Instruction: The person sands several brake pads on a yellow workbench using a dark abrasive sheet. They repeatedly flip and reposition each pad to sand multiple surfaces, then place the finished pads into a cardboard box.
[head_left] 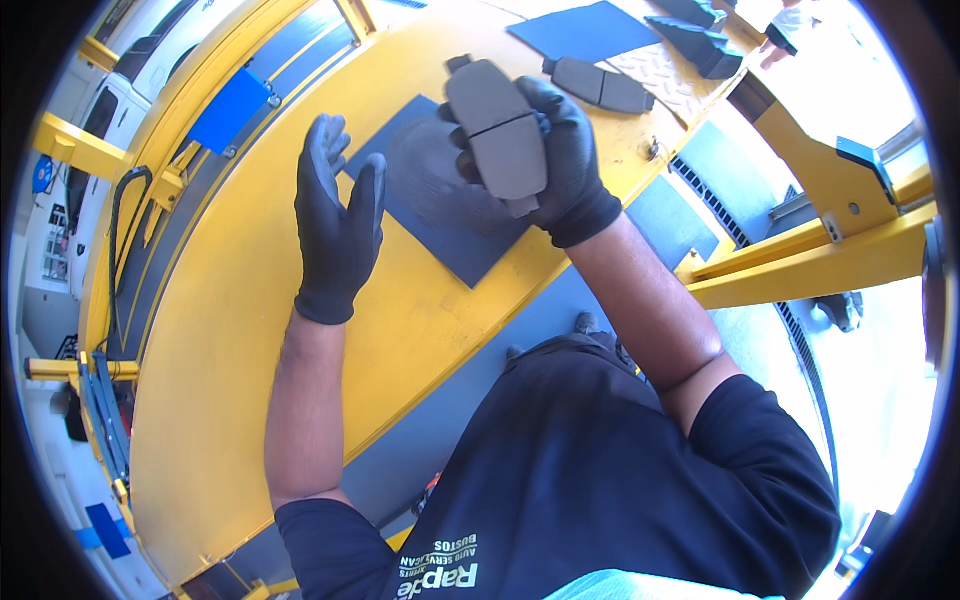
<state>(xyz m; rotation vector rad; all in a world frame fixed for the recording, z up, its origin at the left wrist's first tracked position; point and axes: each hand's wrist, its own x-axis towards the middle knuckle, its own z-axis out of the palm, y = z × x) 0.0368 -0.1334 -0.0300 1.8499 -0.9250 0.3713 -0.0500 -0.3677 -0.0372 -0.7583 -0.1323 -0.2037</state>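
Observation:
A grey brake pad (497, 135) with a groove across its middle is gripped in my right hand (572, 165), its flat friction face turned up toward me. Black gloves cover both hands. My left hand (338, 215) is raised over the yellow surface, fingers up and thumb apart, holding nothing. Beneath the held pad lies a dark blue sheet of sandpaper (470, 262), with a grey, dusty smear over much of it. Just beyond my right hand a second brake pad (600, 86) rests on the yellow surface.
The yellow metal surface (260, 420) stretches out before me. Farther off lie another blue sheet (585, 32) and a group of dark brake pads (700, 45). Yellow steel beams (820, 265) stand at the right. A person (790, 25) is in the far right background.

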